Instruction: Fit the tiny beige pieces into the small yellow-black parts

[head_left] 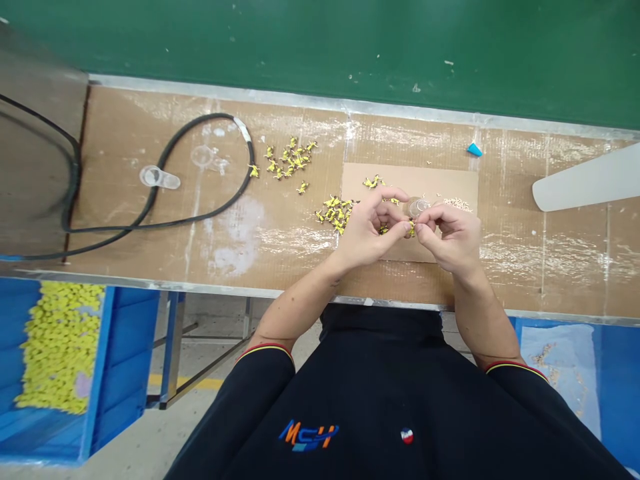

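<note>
My left hand [373, 230] and my right hand [447, 233] meet over a piece of cardboard [450, 183] on the workbench. Both are closed in a pinch on a small yellow part [411, 229] held between their fingertips. A small clear plastic piece [418, 207] sits at the top of my right hand's fingers. Several loose yellow parts [336, 213] lie just left of my left hand. Another scatter of yellow parts [289, 160] lies farther left. A pile of small beige pieces [457, 202] rests on the cardboard beside my right hand.
A black cable [200, 173] loops across the left of the bench, with two clear plastic funnels [159, 178] near it. A blue bin of yellow parts [60, 347] stands below left. A white fan blade [585, 183] lies at right, a blue scrap [474, 149] behind.
</note>
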Motion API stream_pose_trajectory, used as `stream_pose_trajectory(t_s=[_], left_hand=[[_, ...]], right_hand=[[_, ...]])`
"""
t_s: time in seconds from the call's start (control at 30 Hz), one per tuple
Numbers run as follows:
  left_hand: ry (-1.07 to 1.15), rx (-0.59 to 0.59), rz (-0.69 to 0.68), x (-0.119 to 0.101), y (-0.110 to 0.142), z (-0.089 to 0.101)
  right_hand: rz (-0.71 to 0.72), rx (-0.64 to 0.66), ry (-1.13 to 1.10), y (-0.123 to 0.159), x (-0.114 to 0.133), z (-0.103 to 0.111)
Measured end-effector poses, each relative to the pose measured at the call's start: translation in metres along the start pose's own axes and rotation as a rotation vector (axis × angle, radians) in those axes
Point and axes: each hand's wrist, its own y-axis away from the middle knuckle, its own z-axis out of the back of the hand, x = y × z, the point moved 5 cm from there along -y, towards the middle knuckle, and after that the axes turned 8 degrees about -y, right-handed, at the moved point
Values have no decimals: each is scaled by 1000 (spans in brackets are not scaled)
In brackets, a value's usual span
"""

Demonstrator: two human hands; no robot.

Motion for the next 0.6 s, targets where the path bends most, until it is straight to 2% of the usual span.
stream_pose_trajectory(t_s=[0.13,0.33,0.47,0.6], left_hand=[[96,63,112,9,0,-2],[249,131,196,12,-2,-2],[297,134,326,13,-2,-4],[318,98,336,11,-2,-4]], right_hand=[[-6,28,16,0,1,0],[29,62,38,0,5,0],[43,81,58,-1,7,-1],[42,47,16,-1,7,-1]])
